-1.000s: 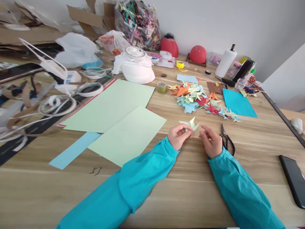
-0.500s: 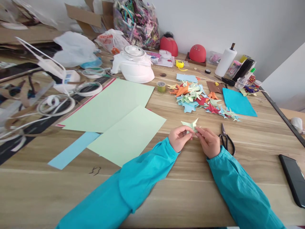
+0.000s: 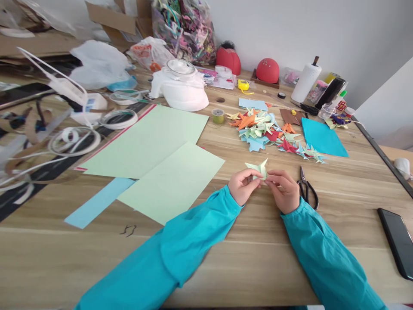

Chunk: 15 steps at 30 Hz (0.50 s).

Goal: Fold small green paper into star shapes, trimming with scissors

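Observation:
Between my two hands is a small pale green folded-paper figure (image 3: 259, 168) with pointed tips sticking up. My left hand (image 3: 244, 186) pinches its left lower side, thumb against fingers. From the right, my right hand (image 3: 283, 190) pinches its lower right part; the fingertips hide the figure's bottom. Just right of my right hand lie black-handled scissors (image 3: 307, 189), blades pointing away. Beyond my hands spreads a heap of folded-paper figures (image 3: 264, 129) in orange, green, blue and red.
Pale green sheets (image 3: 174, 181) and a blue paper strip (image 3: 100, 204) lie to the left. A thread spool (image 3: 218, 116) stands behind them. At right are a turquoise square (image 3: 324, 137) and a phone (image 3: 396, 243). Coiled cables (image 3: 74, 142) crowd the far left.
My right hand's fingers have shifted slightly and spread a little at the figure's right side. My left hand keeps its pinch.

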Tool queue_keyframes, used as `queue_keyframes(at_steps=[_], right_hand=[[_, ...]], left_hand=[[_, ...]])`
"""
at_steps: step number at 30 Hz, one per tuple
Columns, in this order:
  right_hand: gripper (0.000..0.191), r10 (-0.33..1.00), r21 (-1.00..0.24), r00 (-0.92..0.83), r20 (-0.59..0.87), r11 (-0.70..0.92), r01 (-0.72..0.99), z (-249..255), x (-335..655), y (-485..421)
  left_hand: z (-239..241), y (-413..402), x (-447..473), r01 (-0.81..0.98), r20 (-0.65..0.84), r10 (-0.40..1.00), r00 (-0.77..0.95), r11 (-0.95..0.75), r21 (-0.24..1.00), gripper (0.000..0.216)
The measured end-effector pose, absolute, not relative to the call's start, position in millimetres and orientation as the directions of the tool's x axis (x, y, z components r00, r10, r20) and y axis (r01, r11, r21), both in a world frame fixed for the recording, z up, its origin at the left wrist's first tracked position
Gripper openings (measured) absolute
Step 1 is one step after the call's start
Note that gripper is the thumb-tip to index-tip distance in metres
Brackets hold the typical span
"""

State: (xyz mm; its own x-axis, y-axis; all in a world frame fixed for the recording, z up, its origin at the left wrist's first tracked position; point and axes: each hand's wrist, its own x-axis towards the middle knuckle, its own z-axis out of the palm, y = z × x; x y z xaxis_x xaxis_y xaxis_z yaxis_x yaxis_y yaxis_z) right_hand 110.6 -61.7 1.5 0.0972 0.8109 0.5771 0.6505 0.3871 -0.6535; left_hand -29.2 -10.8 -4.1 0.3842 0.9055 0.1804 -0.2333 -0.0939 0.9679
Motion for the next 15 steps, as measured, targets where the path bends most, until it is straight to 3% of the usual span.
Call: queue_keyframes(at_steps=[9, 15], right_hand=[[0.004, 0.86, -0.812, 0.219, 0.46, 0.308, 0.496, -2.7, 112.8, -58.6], [0.005, 0.893, -0.889, 0.23, 0.387, 0.294, 0.352, -7.2, 112.1, -57.1]], left_hand=[[-9.1, -10.8, -28.6, -0.128, 0.298, 0.873, 0.387, -0.269, 0.955, 0.017], [-11.7, -8.5, -26.4, -0.093, 0.217, 0.91, 0.354, -0.196, 0.976, 0.019]])
